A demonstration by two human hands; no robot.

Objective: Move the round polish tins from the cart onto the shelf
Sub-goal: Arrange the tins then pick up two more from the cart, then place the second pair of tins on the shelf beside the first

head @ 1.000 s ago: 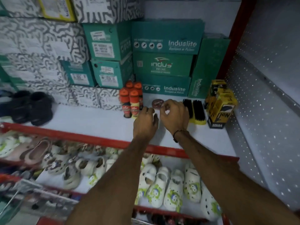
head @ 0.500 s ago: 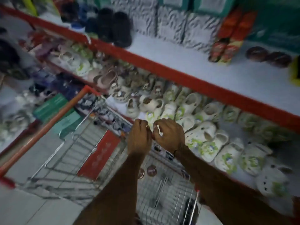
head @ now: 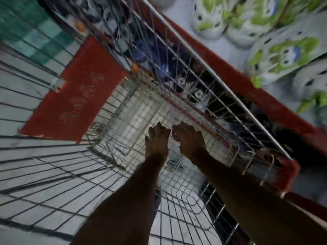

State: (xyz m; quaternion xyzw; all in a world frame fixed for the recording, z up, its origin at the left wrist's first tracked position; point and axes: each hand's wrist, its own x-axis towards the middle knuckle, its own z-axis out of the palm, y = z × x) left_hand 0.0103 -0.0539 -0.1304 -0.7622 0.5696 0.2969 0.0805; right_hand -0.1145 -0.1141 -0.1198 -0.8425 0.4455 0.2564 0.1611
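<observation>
Two bare hands reach side by side deep into a wire shopping cart (head: 123, 96), seen from the head camera looking almost straight down. Left hand (head: 156, 141) and right hand (head: 190, 138) sit close together near the basket floor, knuckles up, fingers curled downward and forward. Whether either hand grips anything cannot be told: the fingertips point away from the lens and motion blur smears them.

No round polish tin can be made out anywhere in this view. Any tin left in the cart would, by judgement, lie under or just beyond the curled fingers, on the mesh floor toward the far end of the basket; both hands look equally near that spot, so neither has a clear advantage. A round tin has no long axis to line up, so the approach likely turns only on getting fingers around its rim from above.

Beside the cart on the right, a red shelf edge (head: 251, 85) runs diagonally, with white and green clogs (head: 283, 50) on the tier behind it. A red panel (head: 76, 91) hangs on the cart's far wall. The shelf meant to receive the tins is cut off above the frame. Blur softens nearly everything.
</observation>
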